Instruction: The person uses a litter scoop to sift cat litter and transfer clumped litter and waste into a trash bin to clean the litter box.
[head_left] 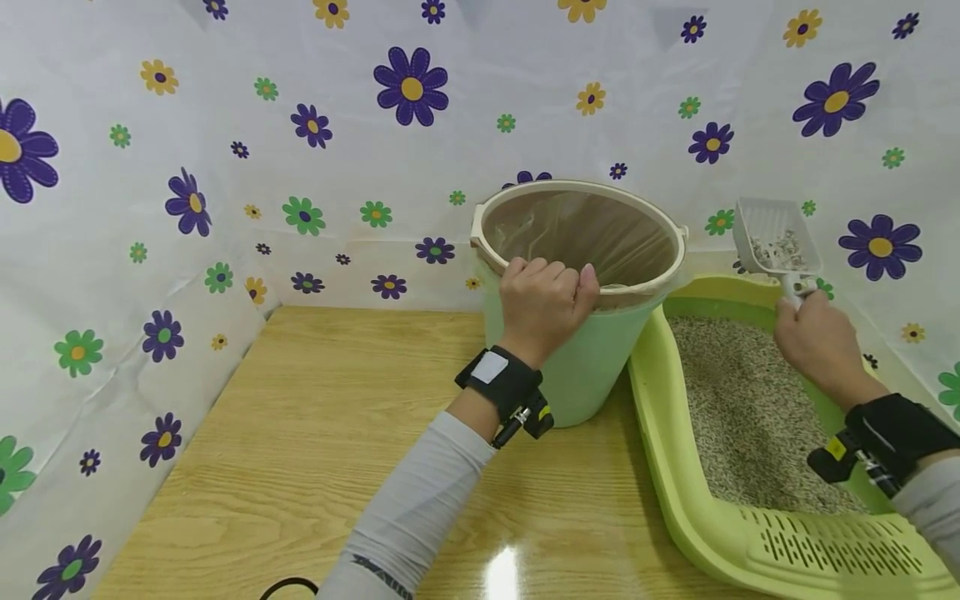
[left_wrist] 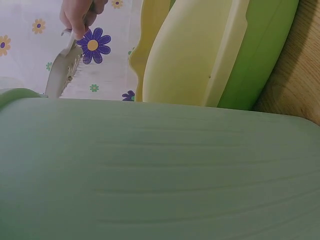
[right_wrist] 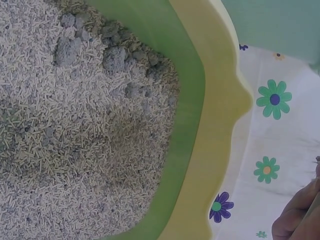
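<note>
Left hand point(head_left: 546, 307) grips the bucket point(head_left: 592, 367) rim; right hand point(head_left: 819, 342) clasps the scoop point(head_left: 776, 242) handle just right of the bucket — keep it level, then tip slowly over the bag-lined opening.

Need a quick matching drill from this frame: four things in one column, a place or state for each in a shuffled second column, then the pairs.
Things:
1. bucket
2. scoop
3. litter tray
4. left hand

States or places:
A. holds a bed of pellet litter with grey clumps
B. grips the bucket's near rim
C. lined with a clear bag, stands left of the tray
D. raised above the tray, some litter in it, held by the right hand

Pairs: 1-C, 2-D, 3-A, 4-B
</note>
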